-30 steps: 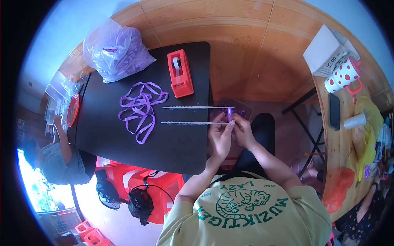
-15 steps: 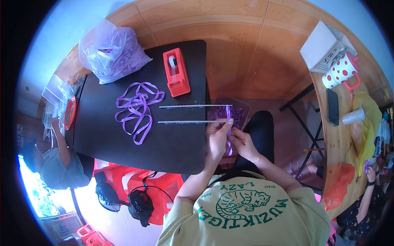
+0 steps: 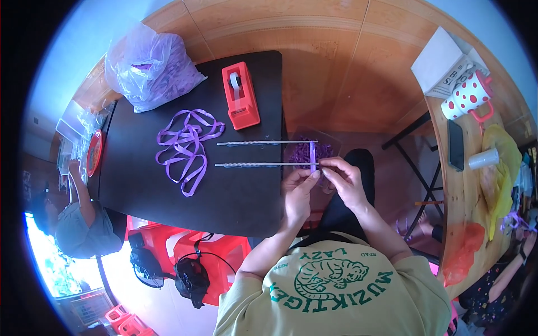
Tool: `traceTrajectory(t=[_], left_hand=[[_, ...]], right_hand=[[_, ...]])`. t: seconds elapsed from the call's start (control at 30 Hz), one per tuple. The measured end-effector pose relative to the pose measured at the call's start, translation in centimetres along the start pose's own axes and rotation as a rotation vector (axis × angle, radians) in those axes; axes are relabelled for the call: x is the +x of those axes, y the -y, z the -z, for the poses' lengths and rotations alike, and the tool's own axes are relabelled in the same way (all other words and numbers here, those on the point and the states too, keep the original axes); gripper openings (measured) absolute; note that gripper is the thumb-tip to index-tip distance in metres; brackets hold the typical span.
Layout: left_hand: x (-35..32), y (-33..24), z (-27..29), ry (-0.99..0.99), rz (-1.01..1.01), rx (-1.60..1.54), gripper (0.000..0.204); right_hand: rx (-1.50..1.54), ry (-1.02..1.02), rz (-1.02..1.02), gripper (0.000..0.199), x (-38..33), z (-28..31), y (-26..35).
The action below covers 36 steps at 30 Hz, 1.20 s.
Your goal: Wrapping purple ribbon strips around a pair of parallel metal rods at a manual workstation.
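Note:
Two thin, twisted metal rods, a far rod and a near rod, lie side by side and reach past the table's right edge. Near their tips, a purple ribbon spans the gap between them. My left hand pinches the ribbon just below the near rod, thumb on top. Close to that rod's tip, my right hand has its fingers pinched together; what is between them is hidden. Beneath the rod tips, a clear container holds a heap of purple ribbon pieces.
On the black table lie a tangled purple ribbon, a red tape dispenser and a stuffed plastic bag. A wooden table at right carries a dotted cup and a phone. Other people sit at both sides.
My right hand has moved up from the ribbon's hanging end to the near rod's tip. The tail below my hands no longer shows. My left hand has shifted slightly down.

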<state>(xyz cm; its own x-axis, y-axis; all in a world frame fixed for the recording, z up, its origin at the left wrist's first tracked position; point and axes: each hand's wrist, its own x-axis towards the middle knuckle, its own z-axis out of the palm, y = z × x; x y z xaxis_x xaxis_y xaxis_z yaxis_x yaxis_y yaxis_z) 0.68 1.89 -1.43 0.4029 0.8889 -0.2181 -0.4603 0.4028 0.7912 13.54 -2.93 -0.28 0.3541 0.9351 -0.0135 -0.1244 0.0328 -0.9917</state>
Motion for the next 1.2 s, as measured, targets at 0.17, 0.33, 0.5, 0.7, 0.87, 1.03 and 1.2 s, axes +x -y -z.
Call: traceTrajectory(t=[0.17,0.33,0.5,0.7,0.87,1.03,1.2], left_hand=[[0.2,1.1,0.7,-0.034,-0.042,-0.082,0.004],[-0.2,0.1,0.5,-0.034,0.021,0.051,0.007],[-2.2,1.0,0.1,-0.125,-0.075,0.057,0.014],[-2.2,-0.2,-0.7,-0.085,-0.047,0.005,0.03],[-1.8,-2.1,-2.5,-0.068,0.017,-0.064,0.022],[-1.5,-2.2,-2.3,-0.056,-0.011,-0.006,0.015],[-1.8,-3.0,-2.5,-0.069,0.033,0.035,0.014]], right_hand=[[0.085,0.046,0.0,0.014,0.7,-2.4,-0.4],[0.377,-0.031,-0.058,0.007,0.5,-3.4,-1.2],[0.365,-0.065,-0.048,0.007,-0.4,-3.7,-0.7],[0.355,0.007,-0.111,0.01,-2.2,-3.9,-0.2],[0.468,0.012,-0.214,0.011,-3.0,-4.0,1.1],[0.292,0.092,-0.17,0.011,-3.6,-3.3,2.1],[-0.603,0.049,0.637,0.018,-1.7,-0.8,3.9]])
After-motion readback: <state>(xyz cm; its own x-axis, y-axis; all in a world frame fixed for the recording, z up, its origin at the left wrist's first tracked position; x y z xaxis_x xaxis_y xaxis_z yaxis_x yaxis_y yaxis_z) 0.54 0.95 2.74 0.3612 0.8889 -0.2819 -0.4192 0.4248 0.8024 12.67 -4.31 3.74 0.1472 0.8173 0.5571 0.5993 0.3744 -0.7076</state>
